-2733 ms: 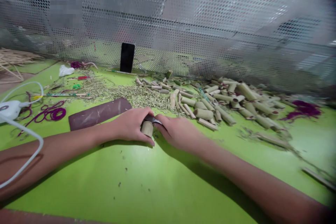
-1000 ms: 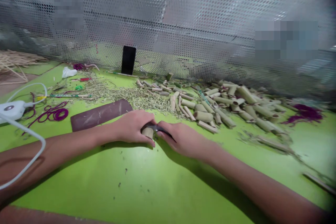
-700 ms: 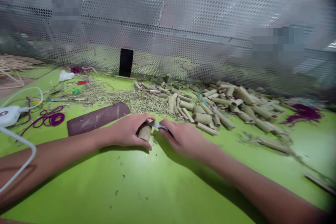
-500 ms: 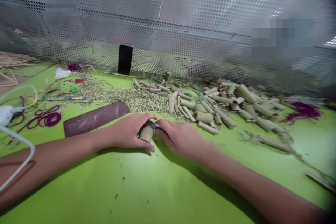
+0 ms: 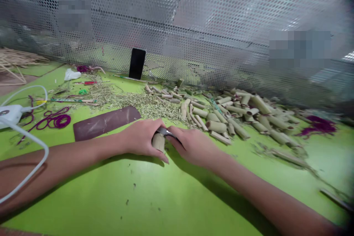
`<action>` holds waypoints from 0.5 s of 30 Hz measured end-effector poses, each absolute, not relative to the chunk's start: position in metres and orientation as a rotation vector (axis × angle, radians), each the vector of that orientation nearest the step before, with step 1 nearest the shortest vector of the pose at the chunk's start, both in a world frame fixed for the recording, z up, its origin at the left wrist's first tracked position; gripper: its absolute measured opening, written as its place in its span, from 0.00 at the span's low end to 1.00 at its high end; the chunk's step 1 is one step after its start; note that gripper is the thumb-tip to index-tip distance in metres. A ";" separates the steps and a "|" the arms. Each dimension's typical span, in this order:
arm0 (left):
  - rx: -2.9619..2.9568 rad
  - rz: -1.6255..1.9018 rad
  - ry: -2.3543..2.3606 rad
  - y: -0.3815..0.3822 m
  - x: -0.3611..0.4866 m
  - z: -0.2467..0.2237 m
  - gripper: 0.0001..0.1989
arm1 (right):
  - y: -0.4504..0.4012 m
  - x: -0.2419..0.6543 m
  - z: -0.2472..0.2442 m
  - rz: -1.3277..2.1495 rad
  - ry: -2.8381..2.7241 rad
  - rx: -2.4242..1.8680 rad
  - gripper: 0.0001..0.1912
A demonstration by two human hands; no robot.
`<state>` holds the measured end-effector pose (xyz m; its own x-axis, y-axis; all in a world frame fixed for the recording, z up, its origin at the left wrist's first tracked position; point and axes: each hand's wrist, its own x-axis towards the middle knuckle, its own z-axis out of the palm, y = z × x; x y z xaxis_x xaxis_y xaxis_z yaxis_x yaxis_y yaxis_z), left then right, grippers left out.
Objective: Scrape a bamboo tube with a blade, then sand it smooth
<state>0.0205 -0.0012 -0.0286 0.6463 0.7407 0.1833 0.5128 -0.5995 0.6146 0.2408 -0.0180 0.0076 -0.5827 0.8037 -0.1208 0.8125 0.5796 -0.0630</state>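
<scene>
Look at that bright green tabletop [image 5: 110, 199] under a silver perforated screen [image 5: 210, 14], rows of round holes all across it! A pale khaki bamboo tube [image 5: 158, 142] sits mid-frame, and there's a magenta cord [image 5: 62, 121] and a dark maroon strip [image 5: 103, 122] streaked with pale scuffs.

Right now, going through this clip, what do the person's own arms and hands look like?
The left forearm and right forearm are bare, with no sleeves showing. The left hand and right hand are both ungloved, with no ring, watch or bracelet visible. A white cable crosses the view over the left forearm.
</scene>
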 end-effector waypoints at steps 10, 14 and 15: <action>2.385 0.570 0.919 0.001 0.015 -0.032 0.39 | -0.017 0.245 0.005 -0.137 2.718 1.393 0.12; 2.398 0.554 0.901 0.001 0.013 -0.032 0.38 | -0.018 0.245 0.006 -0.178 2.717 1.389 0.13; 2.400 0.554 0.894 0.001 0.013 -0.031 0.38 | -0.018 0.245 0.007 -0.191 2.719 1.387 0.13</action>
<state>0.0130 0.0010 -0.0314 0.6993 0.6887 0.1916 0.4781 -0.6498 0.5909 0.2454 -0.0182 0.0068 -0.5858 0.7998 -0.1308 0.8103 0.5815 -0.0732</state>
